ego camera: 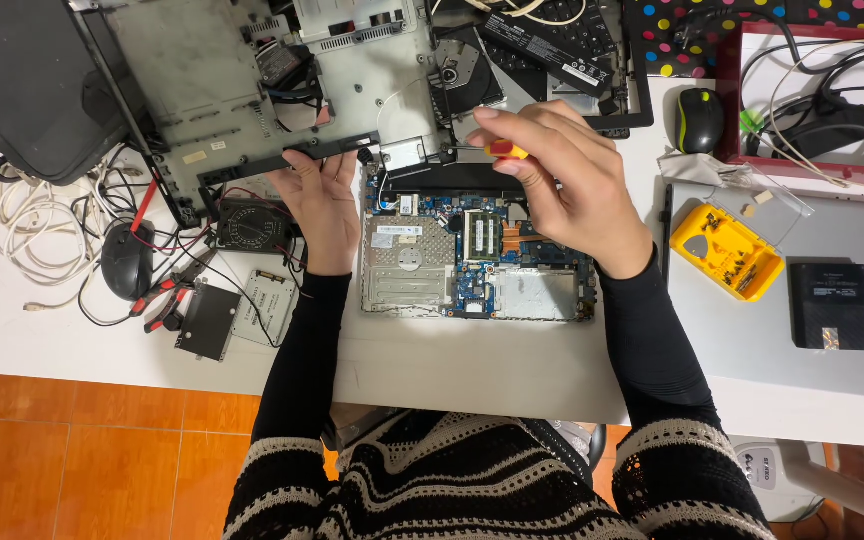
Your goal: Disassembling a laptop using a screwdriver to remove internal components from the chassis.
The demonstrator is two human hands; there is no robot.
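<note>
Head view, opened laptop base (472, 265), blue board bare, right hand (562, 185) pinching screwdriver (500, 150), left hand (324, 195) gripping black strip (282, 163)

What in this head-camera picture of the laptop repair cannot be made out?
- Screwdriver: the tip and the screw it meets, hidden by the right hand, head view.
- Yellow parts box: contents too small.
- Black bag: cut off by the top edge.
- Left hand: palm side hidden.
</note>
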